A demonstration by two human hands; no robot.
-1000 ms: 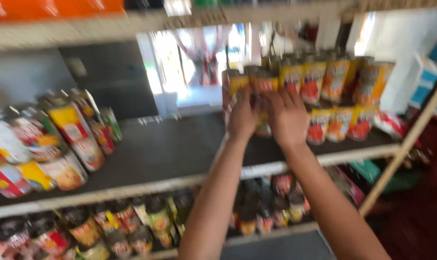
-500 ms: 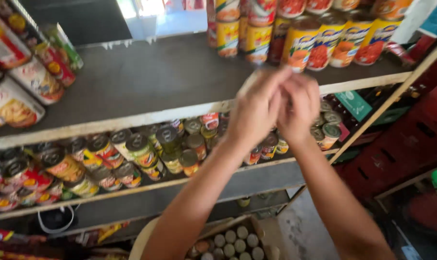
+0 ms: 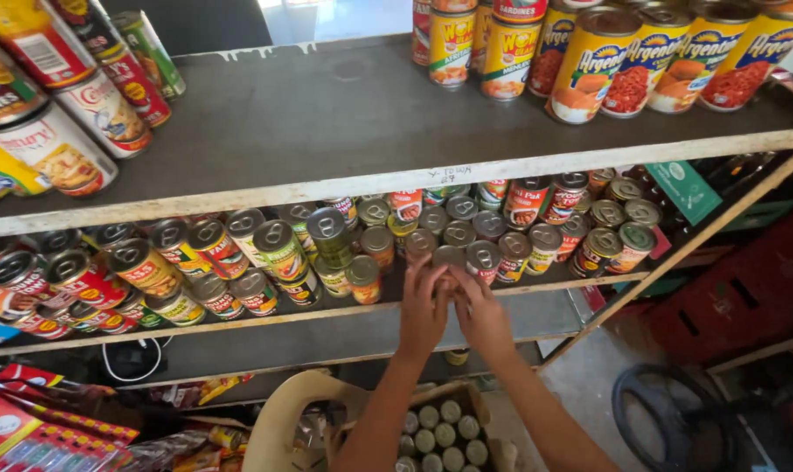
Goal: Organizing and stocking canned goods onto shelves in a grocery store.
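Cans at the front edge of the lower shelf (image 3: 344, 316) are what I am working on: in the head view a small can (image 3: 449, 259) sits between my two hands, at the shelf's front, among the rows of tins (image 3: 466, 229). I judge the way to do this well is to keep it upright, slide it level into the gap and avoid nudging its neighbours off the shelf. My left hand (image 3: 424, 306) and right hand (image 3: 481, 313) both curl around it, fingers closed on its sides. Below the shelf, a cardboard box (image 3: 440, 430) holds more cans.
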